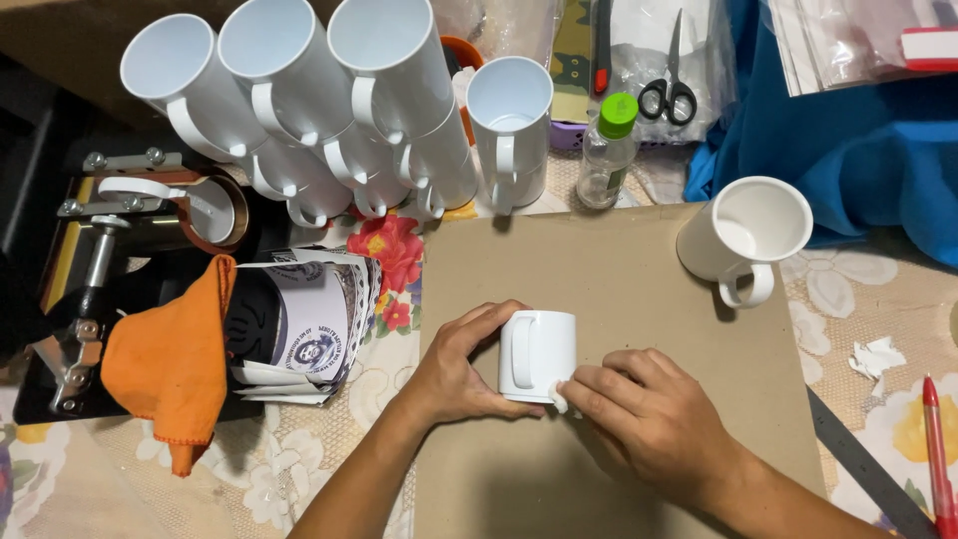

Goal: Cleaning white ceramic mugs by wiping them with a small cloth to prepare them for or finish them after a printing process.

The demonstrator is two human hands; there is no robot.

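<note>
- The left hand point(454, 369) cups a white mug point(539, 354) lying on its side on the brown cardboard sheet point(619, 289), handle facing up; thumb over the top, fingers curled under the near edge — a wrapped hold, not a pinch.
- The right hand point(649, 409) presses a small white wad point(559, 399), pinched at the fingertips, against the mug's lower right edge.
- Judged from its glazed look, the mug is stiff, smooth and rather slippery, fairly weighty for its size, and would chip or break if dropped; the body gripped around its girth, or the handle, looks the safest hold.
- One orange cloth point(175, 364) drapes over a black press point(80, 339) to the left, beside a sheaf of printed papers point(314, 319).
- One red pen point(938, 449) lies at the right edge.
- A second single mug point(743, 235) stands upright on the sheet's far right corner.
- Farther back — a stacked cluster of white mugs point(339, 110); at least seven show, the exact count hidden.
- One clear bottle with green cap point(607, 150) and one pair of scissors point(671, 85) lie farthest.
</note>
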